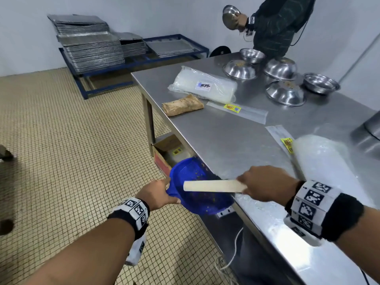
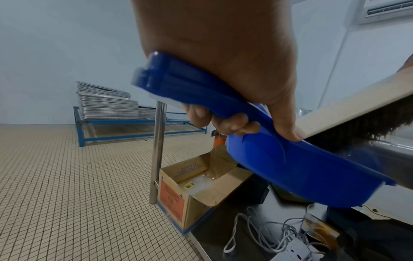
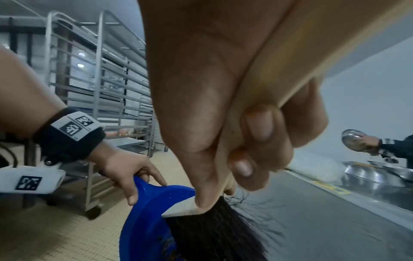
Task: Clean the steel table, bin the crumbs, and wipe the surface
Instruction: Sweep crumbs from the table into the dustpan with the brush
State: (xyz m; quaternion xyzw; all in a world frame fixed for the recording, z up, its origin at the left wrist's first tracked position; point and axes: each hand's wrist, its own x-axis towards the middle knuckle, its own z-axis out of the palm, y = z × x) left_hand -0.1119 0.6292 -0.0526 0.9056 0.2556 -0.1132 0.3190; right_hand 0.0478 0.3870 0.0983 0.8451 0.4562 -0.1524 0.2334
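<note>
My left hand [image 1: 158, 194] grips the blue dustpan [image 1: 197, 188] handle, fingers [image 2: 232, 121] curled under, w/ its mouth tucked just below the steel desk [image 1: 226, 140] edge. My right hand [image 1: 265, 185] wraps the brush [image 1: 213, 186], long axis along the desk edge, bristles over the pan. Crumbs [image 1: 198, 176] lie in the pan. Only the right wrist view shows the dark bristles [image 3: 214, 234]; the head view alone shows the crumbs.
</note>
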